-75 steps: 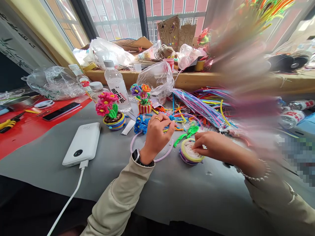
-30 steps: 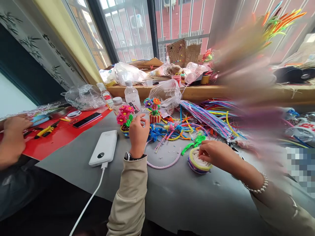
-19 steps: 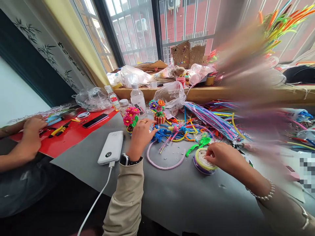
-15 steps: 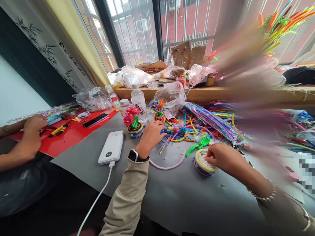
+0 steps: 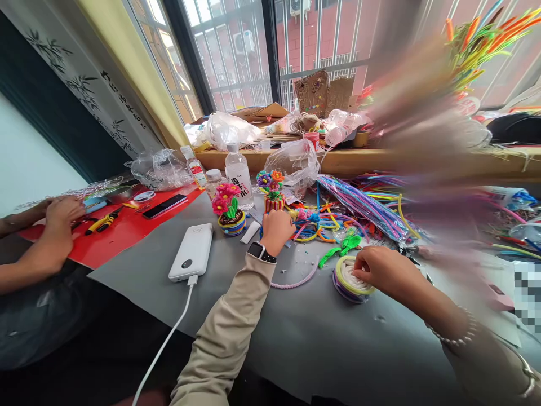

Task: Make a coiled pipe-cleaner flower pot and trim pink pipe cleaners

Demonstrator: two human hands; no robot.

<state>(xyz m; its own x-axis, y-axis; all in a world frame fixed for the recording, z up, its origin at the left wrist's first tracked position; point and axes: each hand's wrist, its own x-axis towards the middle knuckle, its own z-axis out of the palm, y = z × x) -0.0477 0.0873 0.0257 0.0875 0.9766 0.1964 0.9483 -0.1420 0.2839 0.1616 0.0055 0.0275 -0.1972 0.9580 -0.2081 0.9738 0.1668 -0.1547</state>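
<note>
Grey table (image 5: 321, 338): left hand (image 5: 276, 228) stretched forward over pipe cleaners (image 5: 315, 228), grip hidden; right hand (image 5: 380, 269) pinching coiled pot (image 5: 344, 280).

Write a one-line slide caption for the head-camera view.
Left hand reaches into the loose pipe cleaners while the right hand rests on a coiled pipe-cleaner disc on the grey table.

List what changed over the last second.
The left hand moved from beside the pink flower pot rightward into the pipe-cleaner pile; whether it grips anything is hidden. The right hand stayed on the coiled pot; power bank unmoved.
</note>
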